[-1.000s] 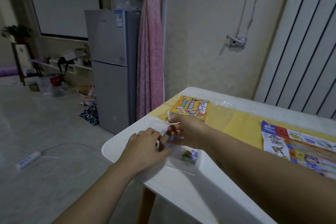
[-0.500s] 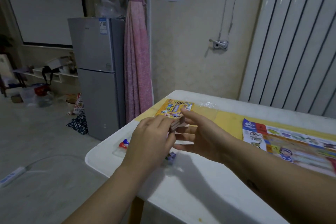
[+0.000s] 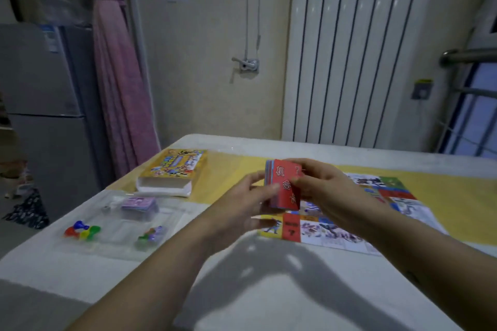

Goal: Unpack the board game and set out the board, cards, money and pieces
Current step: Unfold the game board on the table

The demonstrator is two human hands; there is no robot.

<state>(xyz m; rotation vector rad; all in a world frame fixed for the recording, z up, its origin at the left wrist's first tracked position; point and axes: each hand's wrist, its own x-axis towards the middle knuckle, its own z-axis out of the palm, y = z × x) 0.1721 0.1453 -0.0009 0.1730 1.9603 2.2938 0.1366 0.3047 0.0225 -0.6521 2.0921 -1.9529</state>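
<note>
Both hands hold a stack of red-backed cards [image 3: 283, 187] above the left end of the unfolded game board [image 3: 349, 212]. My left hand [image 3: 242, 204] grips the stack's left and lower edge. My right hand [image 3: 320, 183] pinches its right side. To the left lies a clear plastic tray [image 3: 113, 244] with coloured pawns [image 3: 80, 230], a purple stack of money or cards [image 3: 138, 204] and small coloured pieces [image 3: 150, 234]. The yellow game box [image 3: 174, 169] sits behind the tray.
The white table [image 3: 242, 290] carries a yellow cloth [image 3: 457, 196] under the board. A grey fridge [image 3: 40, 115] and pink curtain [image 3: 121, 88] stand beyond the table's left edge. A white radiator [image 3: 363, 48] lines the wall behind.
Both hands lifted the card stack out of the tray and carried it rightward over the board. The view swung right, bringing the tray and its pawns into sight.
</note>
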